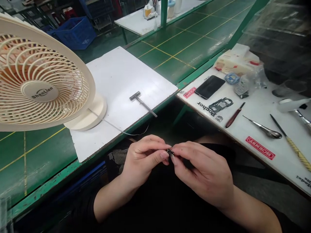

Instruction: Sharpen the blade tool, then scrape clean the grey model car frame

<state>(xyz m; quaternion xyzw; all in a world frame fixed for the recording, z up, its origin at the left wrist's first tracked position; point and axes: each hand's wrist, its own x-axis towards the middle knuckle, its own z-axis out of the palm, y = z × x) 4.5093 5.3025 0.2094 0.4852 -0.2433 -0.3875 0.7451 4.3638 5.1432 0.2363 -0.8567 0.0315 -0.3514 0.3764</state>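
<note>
Between my fingertips is a small dark part (170,151), mostly covered, so its kind cannot be made out. My left hand (145,157) pinches it from the left with thumb and fingers. From the right, my right hand (204,171) grips its other end the same way. Both hands are held above my lap, off the table edges. Beyond them, a small metal T-shaped hammer (143,103) lies on the white board (116,74), its handle end reaching over the board's edge.
A cream fan (43,87) stands at the left, its thin cable (114,127) trailing toward my hands. The right table holds a phone (210,87), a dark frame-shaped part (221,104), a wooden-handled tool (235,116), a metal pick (262,127), a file (291,144) and plastic bags (257,77).
</note>
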